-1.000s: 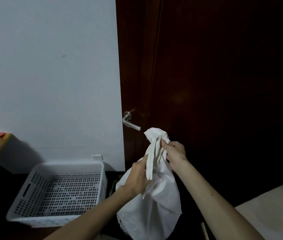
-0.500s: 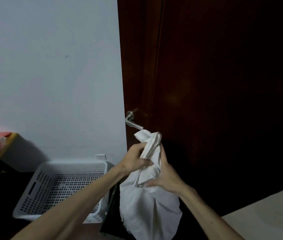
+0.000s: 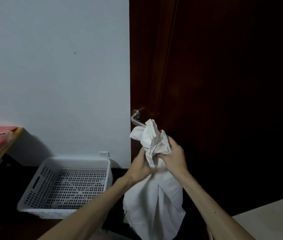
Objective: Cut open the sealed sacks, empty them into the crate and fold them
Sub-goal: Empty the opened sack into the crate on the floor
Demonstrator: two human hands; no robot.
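Fingers of left hand (image 3: 139, 168) and right hand (image 3: 175, 158) are curled and clamped round the gathered neck of the white sack (image 3: 154, 203), whose body is hung below. At the sack's 9 o'clock, apart, a white perforated crate (image 3: 74, 161) is sited.

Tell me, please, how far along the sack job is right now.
Nothing looks finished: the white crate shows only its bare perforated floor. In hand: left hand and right hand grip the bunched neck of the white sack. Opening, emptying and folding remain.
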